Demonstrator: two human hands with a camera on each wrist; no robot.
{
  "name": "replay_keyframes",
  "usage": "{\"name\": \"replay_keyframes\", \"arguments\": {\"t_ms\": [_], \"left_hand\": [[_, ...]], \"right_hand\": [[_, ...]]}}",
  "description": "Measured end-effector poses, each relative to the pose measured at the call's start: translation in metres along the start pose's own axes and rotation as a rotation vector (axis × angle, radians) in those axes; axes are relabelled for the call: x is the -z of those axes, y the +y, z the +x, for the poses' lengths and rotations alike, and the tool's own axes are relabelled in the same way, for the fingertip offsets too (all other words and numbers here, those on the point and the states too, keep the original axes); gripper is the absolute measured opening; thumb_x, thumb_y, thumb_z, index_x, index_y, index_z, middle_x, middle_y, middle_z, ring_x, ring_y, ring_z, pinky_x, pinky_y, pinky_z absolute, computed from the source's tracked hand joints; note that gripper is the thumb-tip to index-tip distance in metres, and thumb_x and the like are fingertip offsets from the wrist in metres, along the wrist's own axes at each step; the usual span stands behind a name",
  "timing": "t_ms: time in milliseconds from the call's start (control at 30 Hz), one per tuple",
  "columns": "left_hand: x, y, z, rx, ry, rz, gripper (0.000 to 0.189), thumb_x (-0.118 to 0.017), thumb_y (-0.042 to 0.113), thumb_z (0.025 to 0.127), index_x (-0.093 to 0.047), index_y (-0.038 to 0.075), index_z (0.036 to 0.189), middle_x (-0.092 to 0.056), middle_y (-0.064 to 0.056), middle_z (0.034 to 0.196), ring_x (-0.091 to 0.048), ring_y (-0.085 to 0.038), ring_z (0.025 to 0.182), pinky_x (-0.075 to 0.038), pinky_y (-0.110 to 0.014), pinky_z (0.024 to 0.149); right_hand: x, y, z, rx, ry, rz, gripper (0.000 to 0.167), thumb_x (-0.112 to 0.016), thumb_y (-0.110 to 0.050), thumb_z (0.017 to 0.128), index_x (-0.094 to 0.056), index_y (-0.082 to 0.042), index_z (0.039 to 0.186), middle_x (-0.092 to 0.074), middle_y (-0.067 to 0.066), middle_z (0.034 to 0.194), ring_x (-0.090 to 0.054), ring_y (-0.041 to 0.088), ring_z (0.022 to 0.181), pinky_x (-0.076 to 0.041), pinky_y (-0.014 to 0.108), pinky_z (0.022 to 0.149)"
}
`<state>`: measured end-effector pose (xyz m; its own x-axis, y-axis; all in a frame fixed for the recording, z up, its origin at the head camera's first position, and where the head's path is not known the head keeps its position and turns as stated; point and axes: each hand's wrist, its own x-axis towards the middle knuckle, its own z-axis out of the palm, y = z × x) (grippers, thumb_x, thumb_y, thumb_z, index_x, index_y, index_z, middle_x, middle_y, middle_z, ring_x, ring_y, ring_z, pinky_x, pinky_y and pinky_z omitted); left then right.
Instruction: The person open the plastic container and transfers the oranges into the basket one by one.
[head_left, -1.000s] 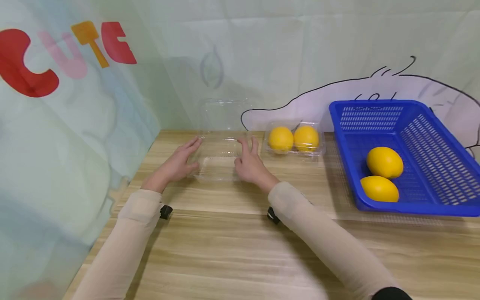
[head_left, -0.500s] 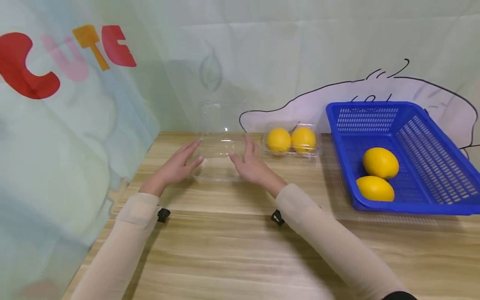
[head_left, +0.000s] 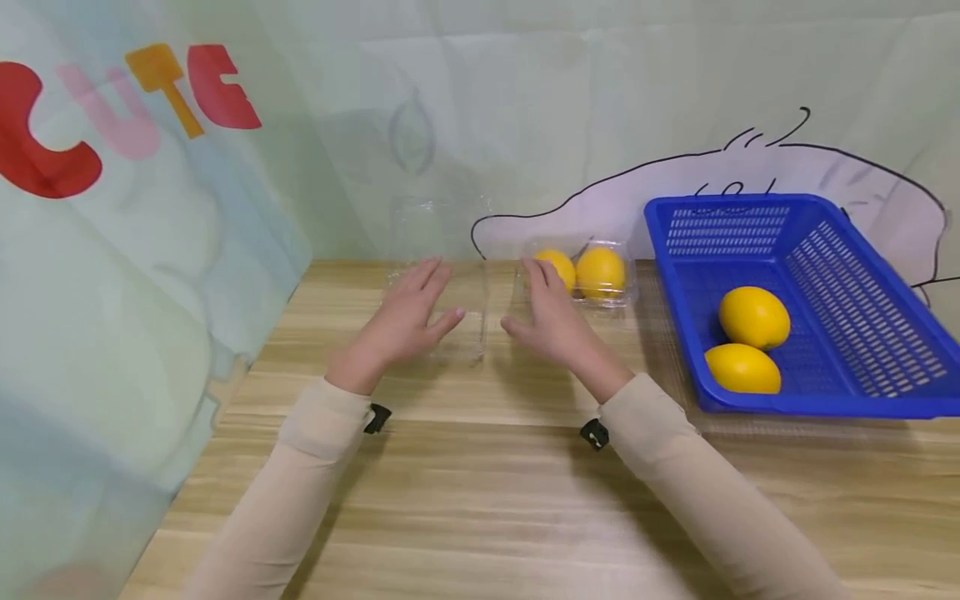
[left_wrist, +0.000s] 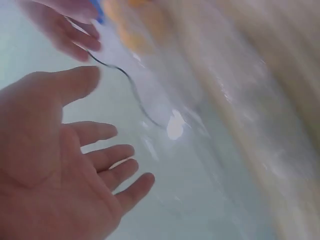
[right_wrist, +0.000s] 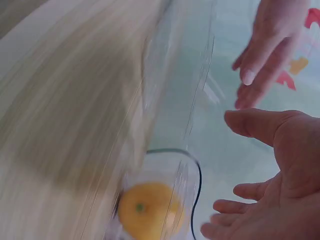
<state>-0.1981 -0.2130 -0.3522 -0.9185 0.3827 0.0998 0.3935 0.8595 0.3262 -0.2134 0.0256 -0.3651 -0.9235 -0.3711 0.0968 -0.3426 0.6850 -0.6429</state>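
A clear plastic clamshell box point(head_left: 474, 321) stands open on the table, its lid point(head_left: 442, 225) raised towards the wall, with no fruit in it. Over its left part hovers my left hand point(head_left: 405, 325), fingers extended and thumb apart, gripping nothing. My right hand point(head_left: 558, 325), also with loosely straight fingers, is just right of this box. It overlaps a second clear box point(head_left: 630, 287) in the head view and hides part of the left one of two oranges point(head_left: 600, 273) inside. The right wrist view shows an orange point(right_wrist: 145, 207) with a green stem spot.
To the right sits a blue plastic basket point(head_left: 678, 333) with slotted walls. Two more yellow-orange fruits point(head_left: 753, 318) lie in it, near its front left. A printed cloth point(head_left: 337, 125) hangs behind and left of the wooden table point(head_left: 480, 500).
Both hands have moved to the right. My left hand has gone from the open box's left side to over it; the right hand has left its right side towards the filled box.
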Motion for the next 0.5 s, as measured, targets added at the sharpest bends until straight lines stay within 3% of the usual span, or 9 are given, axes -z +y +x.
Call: {"name": "replay_keyframes", "arguments": {"t_ms": [233,500], "left_hand": [[-0.014,0.053,0.028,-0.027,-0.044,0.046,0.079,-0.063,0.034,0.107,-0.026,-0.002,0.166,-0.021,-0.024,0.174,-0.016,-0.038,0.163,-0.015,-0.052,0.133],[-0.037,0.089,0.068,-0.021,-0.113,0.115,0.088,-0.067,0.041,0.104,-0.022,0.001,0.168,-0.018,-0.020,0.176,-0.013,-0.034,0.164,-0.013,-0.045,0.134]], "right_hand": [[0.014,0.024,-0.004,-0.075,0.086,-0.140,0.106,-0.085,-0.021,0.089,-0.017,-0.002,0.168,-0.005,0.022,0.177,0.003,0.036,0.165,-0.003,0.055,0.133],[0.025,0.043,-0.003,-0.119,0.110,-0.214,0.110,-0.087,-0.025,0.088,-0.016,-0.001,0.168,-0.005,0.023,0.177,0.003,0.038,0.165,-0.001,0.058,0.132]]}}
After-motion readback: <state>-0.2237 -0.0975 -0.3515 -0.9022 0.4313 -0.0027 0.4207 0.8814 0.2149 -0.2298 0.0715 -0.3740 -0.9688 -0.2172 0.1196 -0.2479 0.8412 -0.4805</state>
